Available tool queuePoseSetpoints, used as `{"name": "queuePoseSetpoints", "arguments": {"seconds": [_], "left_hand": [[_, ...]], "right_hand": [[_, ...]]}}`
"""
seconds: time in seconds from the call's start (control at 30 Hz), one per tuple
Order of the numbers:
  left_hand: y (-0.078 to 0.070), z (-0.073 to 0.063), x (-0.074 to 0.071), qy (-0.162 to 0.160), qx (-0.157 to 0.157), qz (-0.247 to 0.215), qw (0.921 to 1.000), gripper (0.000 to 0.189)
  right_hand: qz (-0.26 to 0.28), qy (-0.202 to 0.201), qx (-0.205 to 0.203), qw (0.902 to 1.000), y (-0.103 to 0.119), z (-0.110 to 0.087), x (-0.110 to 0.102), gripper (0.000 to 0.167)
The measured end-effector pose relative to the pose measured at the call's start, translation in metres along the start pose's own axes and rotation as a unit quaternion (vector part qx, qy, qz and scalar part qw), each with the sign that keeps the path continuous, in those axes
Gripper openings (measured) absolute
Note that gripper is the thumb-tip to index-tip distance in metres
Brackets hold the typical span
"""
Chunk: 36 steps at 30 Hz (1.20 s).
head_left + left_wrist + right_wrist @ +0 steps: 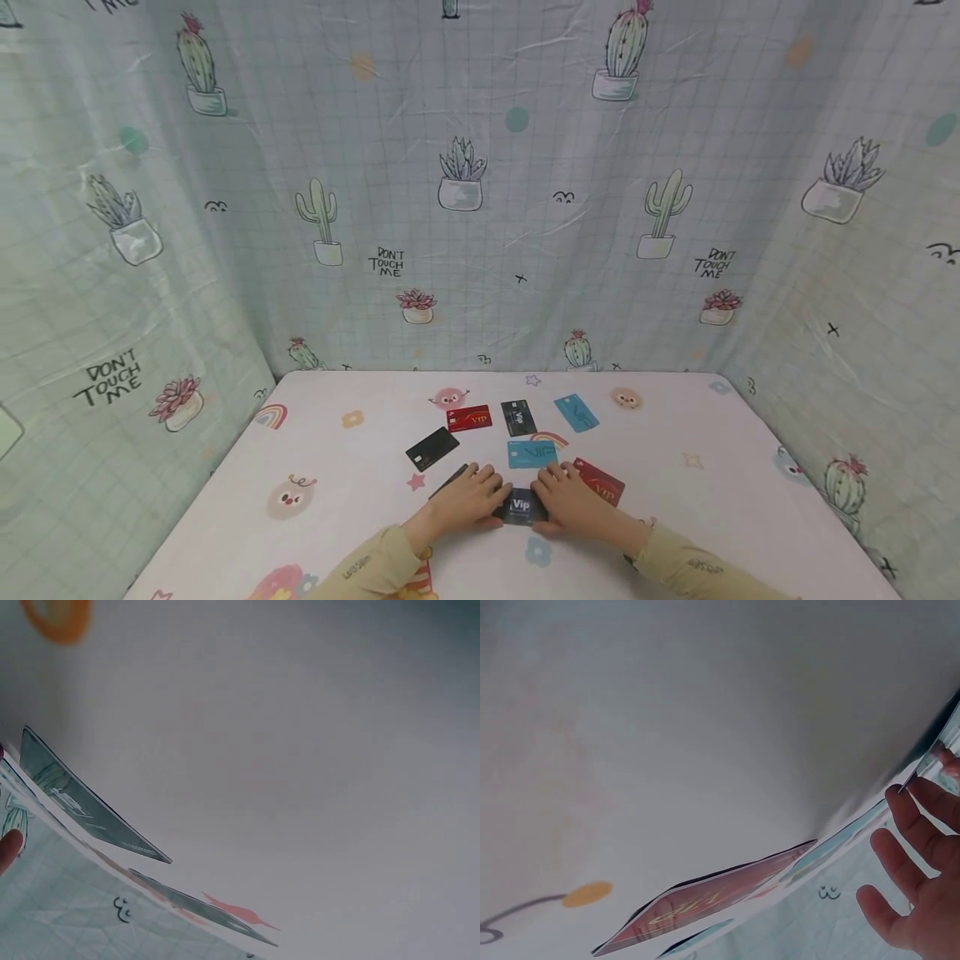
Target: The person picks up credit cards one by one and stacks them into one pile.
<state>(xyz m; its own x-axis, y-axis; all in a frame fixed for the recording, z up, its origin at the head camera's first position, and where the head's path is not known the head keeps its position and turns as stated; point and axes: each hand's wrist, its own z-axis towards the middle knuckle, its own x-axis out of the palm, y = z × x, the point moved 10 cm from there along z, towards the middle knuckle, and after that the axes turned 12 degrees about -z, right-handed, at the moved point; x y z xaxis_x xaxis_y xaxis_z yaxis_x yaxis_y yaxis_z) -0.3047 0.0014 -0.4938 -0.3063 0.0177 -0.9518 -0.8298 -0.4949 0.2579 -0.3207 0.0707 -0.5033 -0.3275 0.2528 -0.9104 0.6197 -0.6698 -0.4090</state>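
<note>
A black "Vip" card (521,506) is held between both hands near the front of the table. My left hand (474,498) grips its left end, while my right hand (573,502) has fingers and thumb on the right end. In the right wrist view, the fingertips of the right hand (922,877) pinch the card's edge. Only bits of the left hand's fingers (9,851) enter the left wrist view. Partly hidden behind the left hand lies a dark card (450,478). Beside the right hand is a red VIP card (600,481).
Farther back lie a blue card (532,454), a black card (432,449), a red VIP card (468,418), a dark Vip card (518,417) and another blue card (577,412). The white printed table (337,475) meets a cactus-patterned curtain (517,242) behind and at both sides.
</note>
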Motion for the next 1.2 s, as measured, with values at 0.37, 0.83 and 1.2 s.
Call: {"name": "queuePoseSetpoints", "arguments": {"seconds": [0.37, 0.83, 1.2], "left_hand": [[-0.001, 0.0, -0.001, -0.006, -0.005, 0.023, 0.9997, 0.049], [0.001, 0.001, -0.003, -0.003, -0.02, 0.01, 0.9997, 0.054], [0.003, 0.001, -0.005, -0.007, -0.017, 0.009, 0.9998, 0.055]], "right_hand": [[-0.001, -0.009, -0.009, 0.9999, 0.001, -0.002, 0.002, 0.059], [-0.013, -0.013, 0.007, 0.9998, -0.004, 0.0, -0.002, 0.058], [0.005, -0.016, 0.012, 0.9998, -0.007, -0.001, -0.006, 0.057]]}}
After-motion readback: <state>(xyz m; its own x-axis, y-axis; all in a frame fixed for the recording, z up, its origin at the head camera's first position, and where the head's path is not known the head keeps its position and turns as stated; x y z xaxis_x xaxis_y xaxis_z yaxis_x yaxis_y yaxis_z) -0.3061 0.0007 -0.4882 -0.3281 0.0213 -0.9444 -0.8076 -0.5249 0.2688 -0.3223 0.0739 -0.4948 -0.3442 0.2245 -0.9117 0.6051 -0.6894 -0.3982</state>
